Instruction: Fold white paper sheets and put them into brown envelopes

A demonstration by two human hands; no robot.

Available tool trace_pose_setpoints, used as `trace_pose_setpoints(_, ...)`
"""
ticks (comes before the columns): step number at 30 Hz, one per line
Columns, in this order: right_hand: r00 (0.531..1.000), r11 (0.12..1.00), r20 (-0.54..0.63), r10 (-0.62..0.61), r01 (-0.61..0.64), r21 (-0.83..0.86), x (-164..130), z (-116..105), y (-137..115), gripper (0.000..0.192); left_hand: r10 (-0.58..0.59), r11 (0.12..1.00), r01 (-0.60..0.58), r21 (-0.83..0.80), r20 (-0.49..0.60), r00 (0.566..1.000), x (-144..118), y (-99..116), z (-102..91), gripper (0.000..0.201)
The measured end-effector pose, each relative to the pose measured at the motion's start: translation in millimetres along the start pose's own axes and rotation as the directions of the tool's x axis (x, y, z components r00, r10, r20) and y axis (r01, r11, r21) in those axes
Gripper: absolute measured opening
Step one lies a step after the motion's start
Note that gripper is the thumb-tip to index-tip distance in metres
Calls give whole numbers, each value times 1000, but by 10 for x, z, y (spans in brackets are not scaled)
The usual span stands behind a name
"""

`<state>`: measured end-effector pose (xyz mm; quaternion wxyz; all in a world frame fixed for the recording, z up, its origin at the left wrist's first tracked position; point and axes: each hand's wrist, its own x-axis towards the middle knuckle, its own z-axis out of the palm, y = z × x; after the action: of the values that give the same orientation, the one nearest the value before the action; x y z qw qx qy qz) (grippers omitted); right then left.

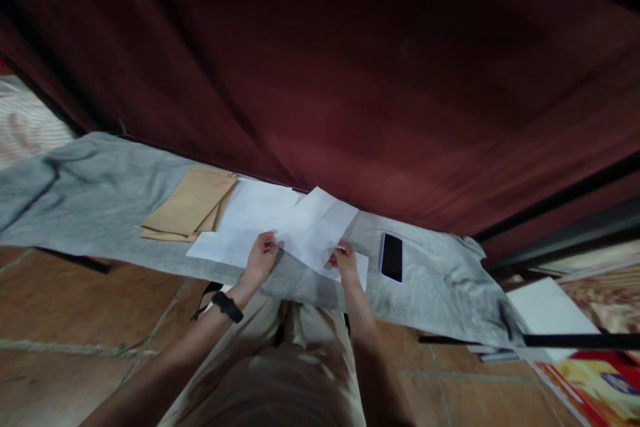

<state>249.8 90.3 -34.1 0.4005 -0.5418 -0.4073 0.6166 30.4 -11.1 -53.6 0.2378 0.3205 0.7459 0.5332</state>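
Note:
Between my two hands a white sheet of paper is held at a slant, its near edge toward me. My left hand pinches its left near corner, and my right hand has fingers curled on its right near side. Under and to the left lie more white sheets, flat on the grey cloth. A corner of another white sheet shows beside my right hand. Left of the sheets is a small stack of brown paper envelopes. A dark band sits on my left wrist.
A phone with a pale purple edge lies on the grey cloth to the right. A dark red curtain hangs right behind the cloth-covered surface. A white box-like item and a red-and-yellow package are at the lower right.

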Motion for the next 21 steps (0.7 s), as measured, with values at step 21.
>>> trace_pose_setpoints(21,982,996,188,28,-43,77,-296,-407,-15,27,-280,890,295,-348,94,955,131,396,-104,43)
